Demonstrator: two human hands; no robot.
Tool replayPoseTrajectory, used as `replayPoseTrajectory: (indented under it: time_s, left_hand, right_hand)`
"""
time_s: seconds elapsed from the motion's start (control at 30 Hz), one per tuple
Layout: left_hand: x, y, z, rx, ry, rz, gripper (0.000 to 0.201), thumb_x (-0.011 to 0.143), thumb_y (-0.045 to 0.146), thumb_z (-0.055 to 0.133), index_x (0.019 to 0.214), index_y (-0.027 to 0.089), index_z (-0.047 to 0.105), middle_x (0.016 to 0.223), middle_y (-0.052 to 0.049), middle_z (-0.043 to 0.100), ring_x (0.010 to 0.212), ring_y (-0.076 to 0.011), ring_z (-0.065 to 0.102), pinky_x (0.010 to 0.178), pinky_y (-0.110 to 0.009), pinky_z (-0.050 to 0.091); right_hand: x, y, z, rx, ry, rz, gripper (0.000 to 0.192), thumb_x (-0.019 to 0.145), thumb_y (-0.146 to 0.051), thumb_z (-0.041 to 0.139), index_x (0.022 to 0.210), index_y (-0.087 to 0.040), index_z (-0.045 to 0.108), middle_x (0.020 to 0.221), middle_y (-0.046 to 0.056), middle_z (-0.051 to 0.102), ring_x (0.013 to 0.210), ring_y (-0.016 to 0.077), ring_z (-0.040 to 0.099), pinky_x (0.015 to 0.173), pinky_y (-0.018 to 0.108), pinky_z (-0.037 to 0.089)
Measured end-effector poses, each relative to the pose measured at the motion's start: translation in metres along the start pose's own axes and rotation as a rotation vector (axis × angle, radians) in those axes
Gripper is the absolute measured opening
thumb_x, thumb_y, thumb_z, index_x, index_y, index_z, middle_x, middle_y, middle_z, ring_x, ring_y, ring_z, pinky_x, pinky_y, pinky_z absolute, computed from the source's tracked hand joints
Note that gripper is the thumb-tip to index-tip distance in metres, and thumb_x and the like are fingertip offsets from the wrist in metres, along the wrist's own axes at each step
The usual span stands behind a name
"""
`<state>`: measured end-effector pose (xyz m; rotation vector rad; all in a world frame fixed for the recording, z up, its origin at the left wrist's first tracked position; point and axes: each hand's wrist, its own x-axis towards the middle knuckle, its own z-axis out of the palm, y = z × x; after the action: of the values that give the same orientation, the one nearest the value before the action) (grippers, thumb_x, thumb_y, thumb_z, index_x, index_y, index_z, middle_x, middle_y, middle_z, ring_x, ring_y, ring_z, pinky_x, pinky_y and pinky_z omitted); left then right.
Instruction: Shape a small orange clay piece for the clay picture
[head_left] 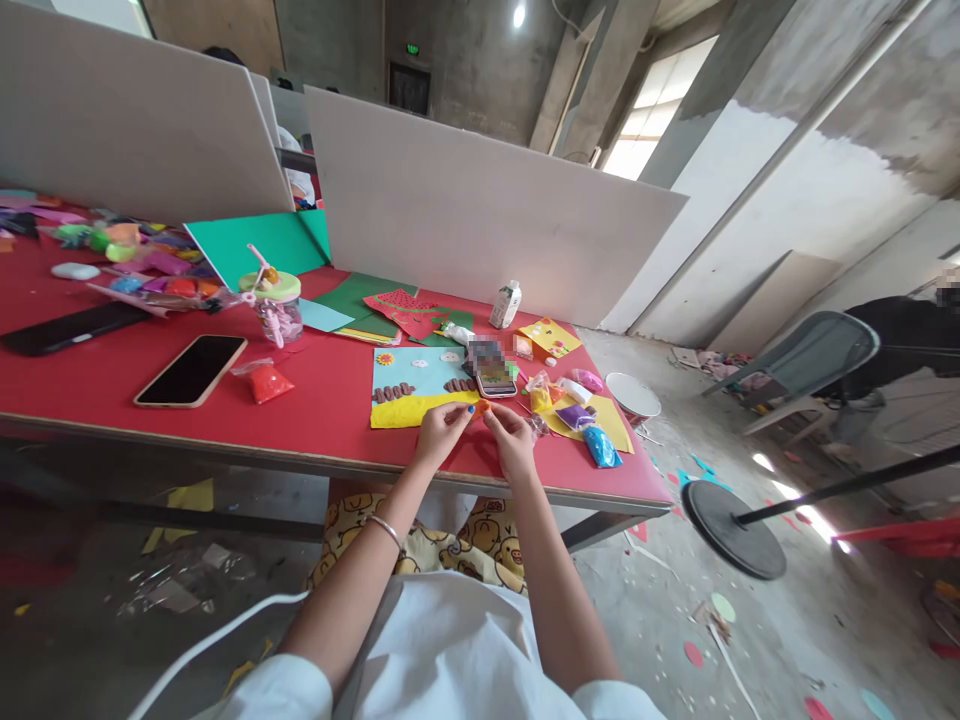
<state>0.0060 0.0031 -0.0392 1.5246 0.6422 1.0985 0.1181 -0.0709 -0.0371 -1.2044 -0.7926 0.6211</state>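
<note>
Between the fingertips of my left hand (448, 430) and my right hand (511, 440) is a small lump of orange modelling clay (482, 408). Both hands pinch it just above the table's front edge. Right behind them lies a picture (424, 375) with a light blue sky, a yellow strip along the bottom, a sun, clouds and brown clay shapes. A phone (496, 384) stands at the picture's right edge, its screen blurred. To the right of my hands are clay packets: a yellow one (540, 397), a purple one (576, 416) and a blue one (602, 447).
On the red table (330, 420), a black-screened phone (193, 371), a red clay packet (268, 382) and a lidded jar (279, 315) lie to the left. A small carton (505, 304) stands before the white board (480, 210). A person sits on a chair (806, 355) at right.
</note>
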Motion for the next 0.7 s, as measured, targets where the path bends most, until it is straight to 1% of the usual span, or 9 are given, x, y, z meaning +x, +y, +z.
replayPoseTrajectory:
  time_s: [0.07,0.13,0.23,0.37,0.5,0.57,0.7]
  left_hand:
    - [-0.0003,0.0005,-0.0010,-0.004,-0.035,0.005,0.028,0.076,0.042,0.066,0.086,0.016,0.073,0.089,-0.010,0.075,0.086,-0.0254,0.070,0.078,-0.037,0.057]
    - [-0.0002,-0.0007,-0.0017,0.013,-0.055,0.013,0.027,0.073,0.041,0.070,0.086,0.017,0.073,0.089,-0.010,0.075,0.087,-0.0253,0.070,0.078,-0.036,0.057]
    - [0.0002,-0.0040,-0.0016,0.024,-0.042,0.016,0.023,0.070,0.037,0.073,0.082,0.017,0.073,0.086,-0.009,0.075,0.084,-0.0246,0.070,0.077,-0.036,0.057]
    - [0.0001,-0.0060,-0.0003,0.039,0.024,0.005,0.023,0.071,0.038,0.071,0.078,0.016,0.073,0.081,-0.009,0.074,0.081,-0.0252,0.070,0.077,-0.037,0.056]
    - [-0.0007,-0.0034,-0.0001,0.044,0.065,0.011,0.023,0.075,0.037,0.067,0.082,0.016,0.073,0.085,-0.009,0.075,0.084,-0.0243,0.070,0.079,-0.037,0.056]
    - [-0.0009,-0.0017,-0.0006,0.047,0.048,0.023,0.023,0.076,0.036,0.066,0.085,0.017,0.074,0.090,-0.009,0.075,0.088,-0.0241,0.070,0.082,-0.036,0.056]
    - [-0.0006,-0.0011,-0.0013,0.004,-0.035,0.039,0.026,0.076,0.039,0.067,0.088,0.017,0.074,0.093,-0.009,0.075,0.088,-0.0243,0.070,0.082,-0.036,0.057]
  right_hand:
    - [-0.0011,-0.0010,0.0007,-0.047,0.016,-0.019,0.037,0.063,-0.047,0.077,0.087,-0.019,0.072,0.089,0.006,0.075,0.083,0.0212,0.068,0.077,0.034,0.055]
    - [-0.0012,-0.0005,0.0012,-0.083,0.029,-0.027,0.036,0.062,-0.047,0.078,0.082,-0.018,0.070,0.084,0.006,0.074,0.079,0.0208,0.068,0.074,0.034,0.055]
    - [-0.0006,0.0008,0.0015,-0.109,0.037,-0.028,0.037,0.060,-0.049,0.078,0.077,-0.018,0.068,0.079,0.006,0.073,0.074,0.0202,0.067,0.070,0.034,0.055]
    - [-0.0019,-0.0022,0.0016,-0.110,-0.005,-0.042,0.033,0.063,-0.045,0.077,0.080,-0.019,0.068,0.085,0.005,0.073,0.081,0.0200,0.068,0.076,0.033,0.055]
    - [-0.0039,-0.0055,0.0015,-0.070,-0.049,-0.018,0.030,0.069,-0.044,0.072,0.085,-0.019,0.069,0.089,0.005,0.073,0.085,0.0199,0.068,0.083,0.035,0.054]
    - [-0.0035,-0.0039,0.0012,-0.047,-0.042,-0.014,0.029,0.070,-0.044,0.071,0.086,-0.019,0.068,0.090,0.004,0.072,0.087,0.0200,0.068,0.084,0.035,0.054]
    - [-0.0005,0.0031,0.0007,-0.045,-0.016,-0.076,0.029,0.066,-0.038,0.076,0.084,-0.020,0.063,0.089,0.003,0.070,0.090,0.0196,0.067,0.082,0.032,0.055]
